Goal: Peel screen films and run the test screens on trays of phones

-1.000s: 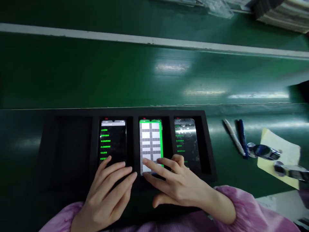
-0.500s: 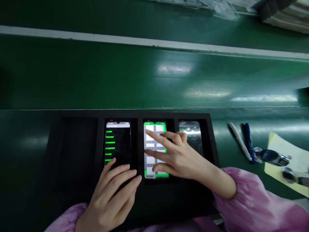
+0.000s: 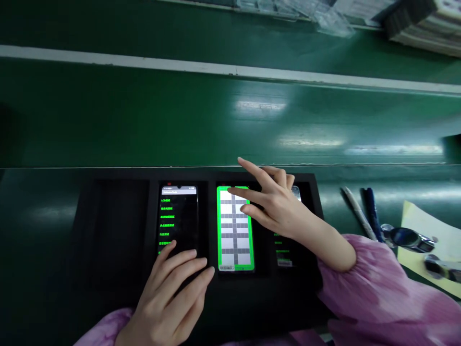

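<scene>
While the left hand (image 3: 167,298) lies open over the left phone (image 3: 184,216), the open right hand (image 3: 283,204) points across the middle phone (image 3: 226,244), seated in the tray (image 3: 153,216); screen tracing appears in hand, grey squares (image 3: 235,236) likely next.

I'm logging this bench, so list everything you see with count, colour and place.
Bench: 1, green, across the view
Tray: 1, black, on the bench
Dark phones: 2, black with green text, in tray
Bright phone: 1, white, grey and green, between them
Pens: 2, white and dark blue, right of tray
Paper: count unclear, pale yellow, far right
Silvery objects: 2, silver and dark, at the paper
Plastic packaging: count unclear, clear, top
Stack: 1, greyish, top right
Left hand: 1, bare, by left dark phone
Right hand: 1, bare, over bright phone
Sleeves: 2, pink, at wrists
</scene>
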A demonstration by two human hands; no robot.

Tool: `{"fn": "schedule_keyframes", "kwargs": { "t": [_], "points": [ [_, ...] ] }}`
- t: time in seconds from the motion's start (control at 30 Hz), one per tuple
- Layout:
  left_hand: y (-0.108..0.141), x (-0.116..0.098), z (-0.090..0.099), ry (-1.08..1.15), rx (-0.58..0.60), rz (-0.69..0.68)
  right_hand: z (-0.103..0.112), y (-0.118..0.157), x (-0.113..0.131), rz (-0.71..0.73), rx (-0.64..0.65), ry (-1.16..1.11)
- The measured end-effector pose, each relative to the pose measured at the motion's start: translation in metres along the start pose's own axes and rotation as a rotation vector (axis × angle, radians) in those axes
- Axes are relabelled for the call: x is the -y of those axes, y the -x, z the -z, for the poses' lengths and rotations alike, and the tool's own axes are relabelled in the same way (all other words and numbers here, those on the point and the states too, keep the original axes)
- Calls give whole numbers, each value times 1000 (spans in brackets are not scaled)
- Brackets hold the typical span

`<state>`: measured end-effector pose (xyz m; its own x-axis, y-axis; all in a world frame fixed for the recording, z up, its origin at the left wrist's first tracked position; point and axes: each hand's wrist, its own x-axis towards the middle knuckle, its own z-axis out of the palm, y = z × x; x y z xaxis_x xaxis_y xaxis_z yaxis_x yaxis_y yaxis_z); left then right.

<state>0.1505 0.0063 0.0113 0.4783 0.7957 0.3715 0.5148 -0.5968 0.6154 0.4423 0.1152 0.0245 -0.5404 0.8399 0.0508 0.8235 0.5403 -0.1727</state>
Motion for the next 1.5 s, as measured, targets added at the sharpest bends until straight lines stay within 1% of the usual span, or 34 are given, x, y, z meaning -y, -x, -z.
{"fn": "schedule_keyframes", "kwargs": {
  "t": [0.1, 0.2, 0.3, 0.43, 0.5, 0.57, 0.67, 0.83, 0.9, 1.0, 1.17, 1.27, 1.4, 1.5],
  "points": [
    [1, 1, 0, -7, 8, -21, 2, 12, -3, -21, -16, 6],
    [3, 5, 0, -30, 11, -50, 2, 24, 3, 40, -36, 20],
    [4, 9, -2, -49, 3, -69, 0, 42, 20, 127, -19, 37],
    [5, 10, -3, -40, 9, -64, 0, 76, 47, 202, 24, 72],
    [5, 9, -2, -32, 13, -59, 1, 91, 56, 231, 41, 78],
    [5, 8, -2, -25, 15, -58, 1, 100, 61, 237, 45, 69],
    [6, 8, -2, -32, 12, -64, -2, 99, 64, 211, 38, 49],
    [7, 10, -3, -46, -11, -67, -10, 74, 69, 180, 15, 51],
    [7, 10, -3, -44, -15, -66, -11, 69, 69, 174, 7, 49],
    [6, 9, -3, -42, -8, -64, -7, 77, 63, 158, 3, 42],
    [4, 7, -1, -30, 23, -65, 2, 105, 45, 75, -10, 20],
    [4, 7, -1, -27, 22, -69, 4, 111, 38, 48, -9, 39],
    [4, 7, -2, -23, 18, -68, 2, 98, 36, 36, -17, 70],
    [5, 8, -2, -29, 22, -75, 0, 80, 41, 67, -45, 62]
  ]
}}
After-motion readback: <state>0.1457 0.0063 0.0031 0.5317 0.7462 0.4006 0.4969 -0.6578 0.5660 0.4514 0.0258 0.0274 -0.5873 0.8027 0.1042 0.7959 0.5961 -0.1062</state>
